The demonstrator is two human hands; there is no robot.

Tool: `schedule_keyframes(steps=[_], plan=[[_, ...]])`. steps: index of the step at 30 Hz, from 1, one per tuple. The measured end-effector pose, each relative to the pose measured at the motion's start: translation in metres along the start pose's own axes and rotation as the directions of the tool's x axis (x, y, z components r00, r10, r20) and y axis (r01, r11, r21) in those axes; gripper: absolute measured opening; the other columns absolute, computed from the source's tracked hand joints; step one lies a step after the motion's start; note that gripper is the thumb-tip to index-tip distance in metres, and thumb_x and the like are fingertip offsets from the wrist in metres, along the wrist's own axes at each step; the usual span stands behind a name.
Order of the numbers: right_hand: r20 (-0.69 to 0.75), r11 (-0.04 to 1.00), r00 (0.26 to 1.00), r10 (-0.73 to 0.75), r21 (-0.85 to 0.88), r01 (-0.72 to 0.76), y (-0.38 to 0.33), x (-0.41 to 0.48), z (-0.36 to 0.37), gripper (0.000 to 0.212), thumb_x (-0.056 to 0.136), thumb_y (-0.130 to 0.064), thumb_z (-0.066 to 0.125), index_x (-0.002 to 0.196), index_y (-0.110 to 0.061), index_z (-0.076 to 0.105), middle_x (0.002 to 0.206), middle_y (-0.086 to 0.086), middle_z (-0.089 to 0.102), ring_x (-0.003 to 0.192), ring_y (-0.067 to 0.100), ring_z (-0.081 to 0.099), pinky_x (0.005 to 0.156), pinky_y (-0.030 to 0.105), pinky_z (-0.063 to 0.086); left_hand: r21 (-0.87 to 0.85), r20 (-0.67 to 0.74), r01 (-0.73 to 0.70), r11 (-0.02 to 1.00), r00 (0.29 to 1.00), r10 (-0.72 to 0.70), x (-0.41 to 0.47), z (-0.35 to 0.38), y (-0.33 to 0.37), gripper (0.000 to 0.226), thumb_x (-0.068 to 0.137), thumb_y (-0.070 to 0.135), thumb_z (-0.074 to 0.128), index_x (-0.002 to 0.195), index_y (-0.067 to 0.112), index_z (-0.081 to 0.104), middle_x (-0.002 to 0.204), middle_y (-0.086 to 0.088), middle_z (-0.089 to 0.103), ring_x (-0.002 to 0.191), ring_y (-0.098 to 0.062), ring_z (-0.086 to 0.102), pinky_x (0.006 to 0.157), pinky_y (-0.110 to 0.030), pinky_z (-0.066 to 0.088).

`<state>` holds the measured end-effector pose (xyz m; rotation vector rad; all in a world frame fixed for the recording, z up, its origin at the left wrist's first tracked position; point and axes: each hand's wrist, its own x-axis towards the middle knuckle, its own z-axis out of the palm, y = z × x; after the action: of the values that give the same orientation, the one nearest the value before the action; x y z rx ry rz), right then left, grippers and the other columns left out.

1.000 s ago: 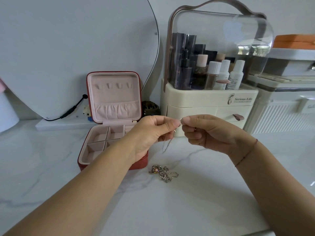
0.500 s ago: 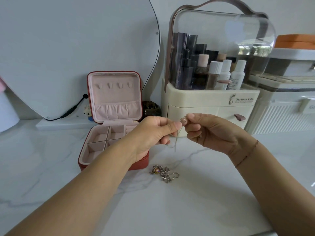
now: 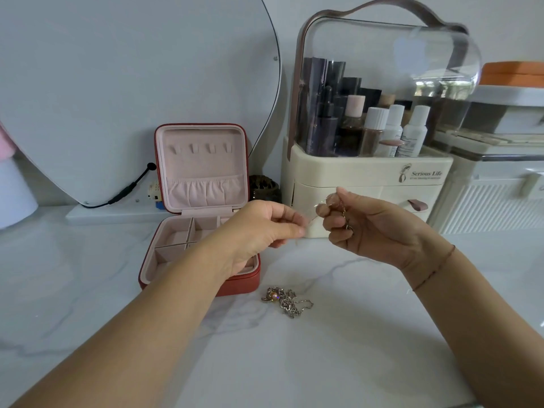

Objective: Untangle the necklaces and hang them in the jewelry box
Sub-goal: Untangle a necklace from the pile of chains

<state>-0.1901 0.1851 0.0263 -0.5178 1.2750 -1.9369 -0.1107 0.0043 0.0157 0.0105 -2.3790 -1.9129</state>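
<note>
A thin necklace chain [image 3: 314, 215] runs between my two hands above the marble counter. My left hand [image 3: 265, 228] pinches one end of it between thumb and fingers. My right hand [image 3: 362, 228] holds the other part, with the chain looped round its curled fingers and a small ring or clasp hanging near the palm. A tangled heap of silver necklaces [image 3: 287, 301] with a pinkish bead lies on the counter below my hands. The red jewelry box [image 3: 203, 172] stands open at the left, with a row of small hooks in its pink lid and bare compartments below.
A cream cosmetics organiser [image 3: 368, 178] with a clear dome and bottles stands right behind my hands. A large mirror [image 3: 132, 83] with a black cable leans against the wall at the left. White storage boxes [image 3: 500, 187] fill the right side.
My hands have drawn slightly apart, stretching the chain between them. My right hand has turned its palm more toward me and risen a little.
</note>
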Motion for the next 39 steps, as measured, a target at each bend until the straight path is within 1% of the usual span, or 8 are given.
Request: schedule_keyframes(steps=[4,8,15,19,23,29,35,39], plan=[[0.071,0.998,0.996,0.054,0.021,-0.055,-0.0001,-0.0002,-0.0008,0.026,0.090,-0.028,0.052,0.068,-0.015,0.058,0.081,0.002,0.054,0.059,0.008,0.046,0.051,0.017,0.039,0.039,-0.005,-0.019,0.999,1.000,0.020,-0.0001,-0.0015,0.0014,0.019,0.082,0.000,0.067,0.074,0.018,0.065,0.054,0.015,0.058,0.049,0.003,0.047,0.053,-0.012,0.038],[0.138,0.996,0.986,0.088,-0.003,-0.089,0.0006,0.0005,-0.0013,0.027,0.073,-0.031,0.078,0.061,-0.018,0.057,0.078,0.000,0.051,0.060,0.009,0.044,0.053,0.018,0.037,0.055,-0.020,-0.029,0.998,0.999,0.030,-0.0005,-0.0010,0.0025,0.021,0.084,-0.001,0.063,0.075,0.018,0.064,0.057,0.014,0.057,0.053,0.000,0.045,0.050,-0.013,0.035],[0.087,0.998,0.995,0.051,-0.053,-0.047,0.0009,0.0018,-0.0024,0.037,0.059,-0.039,0.089,0.066,-0.017,0.060,0.076,0.000,0.054,0.057,0.008,0.045,0.050,0.018,0.040,0.069,0.019,0.027,0.997,0.999,-0.028,-0.0068,0.0027,0.0090,0.023,0.082,0.026,0.070,0.102,0.015,0.072,0.047,0.019,0.049,0.041,0.003,0.040,0.053,-0.019,0.029],[0.067,0.998,0.997,0.036,-0.057,-0.032,-0.0001,0.0017,-0.0029,0.039,0.055,-0.039,0.091,0.067,-0.016,0.062,0.074,0.000,0.055,0.056,0.008,0.044,0.049,0.017,0.039,-0.011,-0.027,0.001,1.000,1.000,-0.001,-0.0073,0.0069,0.0101,0.020,0.083,0.016,0.070,0.099,0.006,0.070,0.048,0.015,0.051,0.035,0.003,0.040,0.040,-0.006,0.028],[0.076,0.999,0.996,0.045,-0.019,-0.043,-0.0001,0.0011,-0.0027,0.037,0.058,-0.036,0.090,0.064,-0.015,0.060,0.075,0.002,0.057,0.055,0.009,0.045,0.048,0.018,0.039,-0.035,-0.042,0.007,0.999,0.999,-0.009,-0.0051,0.0046,0.0077,0.008,0.084,0.014,0.069,0.092,0.011,0.070,0.054,0.006,0.050,0.041,-0.002,0.032,0.039,-0.011,0.025],[-0.019,0.995,0.999,-0.036,0.088,0.037,0.0015,0.0040,-0.0039,0.039,0.048,-0.027,0.095,0.065,-0.011,0.063,0.075,0.004,0.059,0.053,0.006,0.047,0.047,0.017,0.041,-0.022,-0.035,0.046,0.999,0.998,-0.046,-0.0044,0.0053,0.0032,0.003,0.084,0.009,0.068,0.087,0.011,0.067,0.058,-0.001,0.060,0.046,-0.004,0.054,0.041,-0.014,0.035],[-0.141,0.989,0.988,-0.068,0.122,0.086,0.0006,0.0041,0.0019,0.017,0.068,-0.021,0.074,0.063,-0.009,0.063,0.072,0.003,0.056,0.047,0.002,0.042,0.044,0.012,0.038,-0.127,-0.047,0.066,0.990,0.996,-0.072,-0.0031,0.0046,0.0023,0.001,0.087,0.007,0.065,0.087,0.008,0.065,0.097,-0.020,0.070,0.058,-0.010,0.068,0.043,-0.014,0.044],[-0.186,0.987,0.979,-0.080,0.124,0.104,-0.0006,0.0027,0.0036,0.011,0.078,-0.015,0.062,0.070,-0.009,0.058,0.070,0.003,0.055,0.045,0.002,0.040,0.045,0.009,0.035,-0.105,-0.036,0.060,0.993,0.997,-0.064,-0.0018,0.0019,0.0010,0.006,0.089,0.005,0.061,0.088,0.008,0.066,0.103,-0.023,0.069,0.061,-0.012,0.068,0.045,-0.015,0.045]])
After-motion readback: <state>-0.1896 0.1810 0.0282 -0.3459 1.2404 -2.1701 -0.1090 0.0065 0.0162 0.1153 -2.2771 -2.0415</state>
